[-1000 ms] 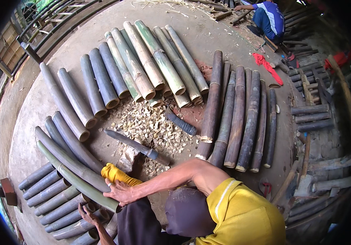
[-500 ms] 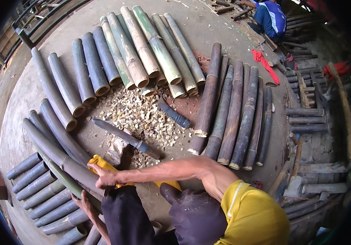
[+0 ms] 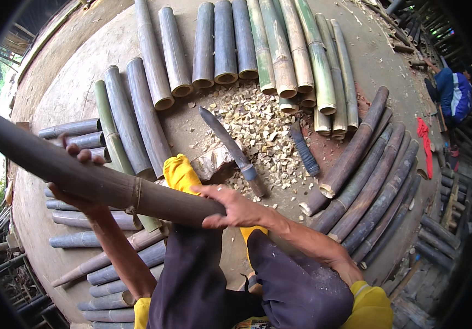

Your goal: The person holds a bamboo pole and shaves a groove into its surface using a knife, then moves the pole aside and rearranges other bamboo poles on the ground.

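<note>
My left hand (image 3: 84, 159) is wrapped around the underside of a long dark bamboo pole (image 3: 112, 183), its fingertips showing over the top edge. At the pole's right end, my right hand (image 3: 230, 205) grips around the rim. The pole is raised slantwise over my lap, its far end at the left rim of the picture. Just beyond my right hand lies a large knife (image 3: 222, 134), its blade across a wood block (image 3: 216, 160) and its handle toward me. A dark ribbed handle (image 3: 304, 151) lies among pale chips (image 3: 258, 120).
Cut bamboo lengths lie in an arc: grey ones (image 3: 203, 49), green ones (image 3: 319, 60), brown ones (image 3: 376, 159) at right, shorter ones (image 3: 101, 219) at left. Yellow footwear (image 3: 181, 171) is beside the block. A red cloth (image 3: 424, 145) and a co-worker (image 3: 455, 96) are at far right.
The dark bamboo pole has been lifted from the row at left and now lies across both hands. My view has swung to the left.
</note>
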{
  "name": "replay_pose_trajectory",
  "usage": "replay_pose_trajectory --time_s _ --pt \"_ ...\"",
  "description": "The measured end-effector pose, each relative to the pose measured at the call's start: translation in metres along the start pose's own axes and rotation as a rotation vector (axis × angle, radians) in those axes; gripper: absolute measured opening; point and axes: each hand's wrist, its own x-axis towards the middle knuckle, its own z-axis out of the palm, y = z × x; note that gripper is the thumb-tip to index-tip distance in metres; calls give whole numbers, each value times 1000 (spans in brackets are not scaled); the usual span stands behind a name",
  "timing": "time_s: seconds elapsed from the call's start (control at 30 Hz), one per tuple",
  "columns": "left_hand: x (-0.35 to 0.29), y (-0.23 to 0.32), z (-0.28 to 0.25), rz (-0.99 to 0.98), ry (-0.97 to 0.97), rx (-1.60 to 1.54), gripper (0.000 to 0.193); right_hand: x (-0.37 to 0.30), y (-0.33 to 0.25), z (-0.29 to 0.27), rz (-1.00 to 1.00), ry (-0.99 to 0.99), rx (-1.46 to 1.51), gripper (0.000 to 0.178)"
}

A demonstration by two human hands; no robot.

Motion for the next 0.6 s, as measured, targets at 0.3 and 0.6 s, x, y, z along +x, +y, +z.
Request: replay_pose_trajectory --time_s 0.3,0.6 --pt "6 -69 41 295 598 671 66 -69 130 -22 646 489 -221 48" --pt "-14 -93 37 251 447 753 66 -64 120 -16 577 575 -110 38"
